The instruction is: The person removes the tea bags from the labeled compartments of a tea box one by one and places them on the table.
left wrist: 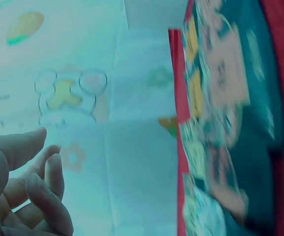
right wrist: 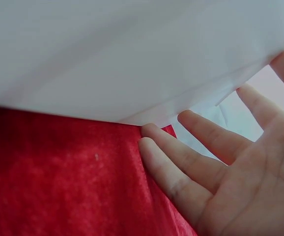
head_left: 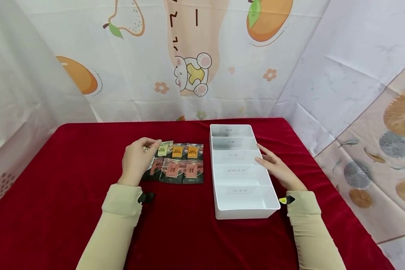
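Observation:
My left hand [head_left: 137, 159] is over the left end of two rows of flat food sachets. In the left wrist view, its thumb and fingers [left wrist: 53, 194] are loosely bent, with a gap between them and nothing held. The back row has a green-labelled sachet [head_left: 162, 149] and orange-labelled sachets [head_left: 177, 151]; red-labelled sachets [head_left: 172, 171] form the front row. The hand hides part of the leftmost ones. My right hand [head_left: 277, 168] rests against the right side of a white divided box [head_left: 243, 214]. Its fingers [right wrist: 215, 140] are extended along the box's outer wall [right wrist: 132, 64].
The box has several compartments in a line, separated by dividers [head_left: 237, 170] bearing small printed labels. A red cloth [head_left: 175, 225] covers the table. Behind it hangs a printed white curtain [head_left: 128, 75], and another patterned curtain [head_left: 374, 157] hangs on the right.

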`<move>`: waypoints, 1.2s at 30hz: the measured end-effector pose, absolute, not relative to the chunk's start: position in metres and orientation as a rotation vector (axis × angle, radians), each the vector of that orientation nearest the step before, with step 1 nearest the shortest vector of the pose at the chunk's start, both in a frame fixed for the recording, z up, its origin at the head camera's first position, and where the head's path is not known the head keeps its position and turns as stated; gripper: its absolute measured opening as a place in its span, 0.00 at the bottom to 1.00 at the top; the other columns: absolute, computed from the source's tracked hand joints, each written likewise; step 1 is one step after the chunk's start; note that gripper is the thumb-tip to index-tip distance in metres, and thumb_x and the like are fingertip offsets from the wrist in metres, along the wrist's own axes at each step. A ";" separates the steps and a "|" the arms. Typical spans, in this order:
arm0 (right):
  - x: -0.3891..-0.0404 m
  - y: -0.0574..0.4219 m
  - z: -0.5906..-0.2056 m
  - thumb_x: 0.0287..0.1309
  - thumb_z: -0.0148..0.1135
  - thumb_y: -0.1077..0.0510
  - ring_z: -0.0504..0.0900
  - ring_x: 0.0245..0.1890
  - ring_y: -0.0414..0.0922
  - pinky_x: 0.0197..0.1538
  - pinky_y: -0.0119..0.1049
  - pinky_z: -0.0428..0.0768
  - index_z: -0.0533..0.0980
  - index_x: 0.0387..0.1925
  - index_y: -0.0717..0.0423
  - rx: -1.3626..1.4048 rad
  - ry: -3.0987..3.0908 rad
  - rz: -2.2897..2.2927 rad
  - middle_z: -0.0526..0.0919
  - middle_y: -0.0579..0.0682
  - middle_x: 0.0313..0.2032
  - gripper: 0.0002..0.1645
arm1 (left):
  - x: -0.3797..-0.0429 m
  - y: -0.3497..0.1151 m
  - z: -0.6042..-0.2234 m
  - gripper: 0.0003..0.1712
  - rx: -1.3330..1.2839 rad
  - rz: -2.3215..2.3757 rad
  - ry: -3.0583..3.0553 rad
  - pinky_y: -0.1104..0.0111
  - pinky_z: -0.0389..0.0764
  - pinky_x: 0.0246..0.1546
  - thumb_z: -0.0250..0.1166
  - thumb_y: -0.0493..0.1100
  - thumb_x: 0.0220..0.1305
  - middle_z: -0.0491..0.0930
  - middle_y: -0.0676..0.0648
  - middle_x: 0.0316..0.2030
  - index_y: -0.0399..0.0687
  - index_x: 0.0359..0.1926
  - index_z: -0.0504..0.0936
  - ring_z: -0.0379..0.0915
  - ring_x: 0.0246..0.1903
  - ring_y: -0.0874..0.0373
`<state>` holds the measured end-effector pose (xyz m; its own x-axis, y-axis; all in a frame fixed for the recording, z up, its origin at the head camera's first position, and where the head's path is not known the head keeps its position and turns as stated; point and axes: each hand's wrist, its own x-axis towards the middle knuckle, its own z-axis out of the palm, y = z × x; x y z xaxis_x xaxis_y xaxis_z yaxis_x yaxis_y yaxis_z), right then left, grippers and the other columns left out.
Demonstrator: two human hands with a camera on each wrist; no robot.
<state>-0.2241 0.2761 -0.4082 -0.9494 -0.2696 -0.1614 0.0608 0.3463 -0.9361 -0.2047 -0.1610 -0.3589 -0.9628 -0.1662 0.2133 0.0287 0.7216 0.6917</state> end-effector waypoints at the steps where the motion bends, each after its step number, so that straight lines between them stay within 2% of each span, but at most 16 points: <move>1: -0.224 0.276 -0.408 0.71 0.55 0.45 0.80 0.50 0.38 0.51 0.31 0.77 0.46 0.79 0.38 -0.181 2.325 -1.635 0.59 0.65 0.73 0.43 | -0.206 -0.156 -0.357 0.23 0.071 -1.079 -2.670 0.67 0.67 0.17 0.59 0.60 0.70 0.84 0.43 0.44 0.48 0.50 0.85 0.70 0.20 0.54; 3: -0.224 0.276 -0.409 0.71 0.55 0.45 0.80 0.51 0.38 0.51 0.32 0.77 0.45 0.79 0.38 -0.179 2.325 -1.628 0.58 0.65 0.73 0.44 | -0.210 -0.144 -0.354 0.22 -0.003 -1.074 -2.681 0.65 0.70 0.19 0.59 0.60 0.70 0.85 0.45 0.47 0.50 0.50 0.85 0.72 0.21 0.53; 7: -0.224 0.277 -0.409 0.71 0.55 0.45 0.80 0.51 0.38 0.51 0.31 0.77 0.46 0.79 0.38 -0.175 2.329 -1.629 0.59 0.64 0.73 0.44 | -0.217 -0.115 -0.350 0.22 -0.192 -1.006 -2.758 0.59 0.79 0.33 0.59 0.60 0.70 0.83 0.48 0.52 0.54 0.53 0.84 0.80 0.36 0.52; 10: -0.224 0.277 -0.408 0.72 0.55 0.46 0.79 0.51 0.38 0.51 0.31 0.77 0.45 0.79 0.38 -0.183 2.326 -1.636 0.58 0.65 0.73 0.43 | -0.224 -0.093 -0.355 0.22 -0.332 -0.940 -2.803 0.56 0.82 0.43 0.59 0.60 0.71 0.82 0.48 0.55 0.54 0.56 0.84 0.81 0.47 0.52; 13: -0.223 0.276 -0.409 0.72 0.54 0.47 0.80 0.50 0.37 0.51 0.30 0.77 0.45 0.79 0.39 -0.193 2.310 -1.658 0.59 0.66 0.72 0.43 | -0.230 -0.075 -0.363 0.23 -0.412 -0.883 -2.820 0.54 0.81 0.50 0.59 0.59 0.70 0.81 0.48 0.57 0.53 0.58 0.82 0.80 0.53 0.51; 18: -0.224 0.275 -0.412 0.72 0.54 0.48 0.82 0.47 0.36 0.50 0.31 0.79 0.46 0.79 0.41 -0.202 2.288 -1.686 0.60 0.67 0.71 0.43 | -0.241 -0.054 -0.370 0.26 -0.525 -0.800 -2.870 0.56 0.82 0.51 0.59 0.59 0.71 0.78 0.47 0.61 0.52 0.63 0.79 0.80 0.53 0.50; 22: -0.226 0.275 -0.412 0.71 0.55 0.47 0.81 0.48 0.37 0.50 0.32 0.79 0.47 0.79 0.40 -0.198 2.298 -1.677 0.61 0.66 0.71 0.43 | -0.250 -0.043 -0.375 0.26 -0.640 -0.672 -2.895 0.59 0.82 0.50 0.58 0.58 0.71 0.78 0.47 0.61 0.51 0.63 0.78 0.81 0.51 0.52; 26: -0.227 0.276 -0.411 0.71 0.55 0.47 0.81 0.48 0.37 0.50 0.31 0.78 0.47 0.79 0.40 -0.200 2.306 -1.668 0.61 0.66 0.71 0.43 | -0.256 -0.035 -0.374 0.24 -0.645 -0.549 -2.885 0.64 0.83 0.35 0.59 0.57 0.70 0.78 0.47 0.57 0.52 0.60 0.80 0.82 0.33 0.54; 27: -0.227 0.276 -0.411 0.72 0.55 0.47 0.81 0.48 0.37 0.50 0.31 0.78 0.46 0.79 0.40 -0.201 2.306 -1.667 0.61 0.66 0.71 0.43 | -0.258 -0.033 -0.373 0.24 -0.641 -0.536 -2.886 0.64 0.83 0.34 0.59 0.57 0.70 0.78 0.47 0.57 0.52 0.60 0.80 0.81 0.31 0.55; 29: -0.226 0.276 -0.411 0.72 0.55 0.48 0.81 0.48 0.37 0.50 0.31 0.78 0.46 0.79 0.41 -0.204 2.304 -1.666 0.60 0.67 0.71 0.43 | -0.260 -0.027 -0.370 0.25 -0.652 -0.495 -2.902 0.64 0.83 0.36 0.59 0.59 0.69 0.77 0.47 0.58 0.53 0.61 0.80 0.82 0.34 0.55; 32: -0.224 0.276 -0.410 0.72 0.55 0.47 0.81 0.48 0.38 0.50 0.31 0.78 0.46 0.79 0.40 -0.198 2.307 -1.664 0.60 0.67 0.71 0.43 | -0.263 -0.016 -0.368 0.27 -0.716 -0.463 -2.938 0.62 0.83 0.46 0.59 0.61 0.69 0.78 0.48 0.60 0.52 0.61 0.80 0.82 0.48 0.55; 34: -0.224 0.277 -0.409 0.72 0.55 0.47 0.81 0.48 0.37 0.50 0.31 0.78 0.45 0.79 0.40 -0.197 2.311 -1.663 0.60 0.66 0.72 0.43 | -0.265 -0.008 -0.368 0.26 -0.775 -0.450 -2.962 0.62 0.83 0.47 0.58 0.61 0.69 0.82 0.47 0.55 0.51 0.58 0.82 0.81 0.49 0.54; 36: -0.223 0.276 -0.409 0.72 0.55 0.47 0.81 0.48 0.37 0.50 0.31 0.78 0.46 0.79 0.39 -0.197 2.309 -1.670 0.60 0.66 0.72 0.43 | -0.267 -0.002 -0.369 0.24 -0.814 -0.460 -2.982 0.64 0.83 0.42 0.58 0.60 0.70 0.85 0.47 0.48 0.49 0.52 0.84 0.82 0.42 0.54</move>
<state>-0.2235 0.2762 -0.4091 -0.9503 -0.2735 -0.1486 0.0554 0.3209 -0.9455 -0.2668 -0.0024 -0.3686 -0.8642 0.4947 0.0920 0.4994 0.8209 0.2769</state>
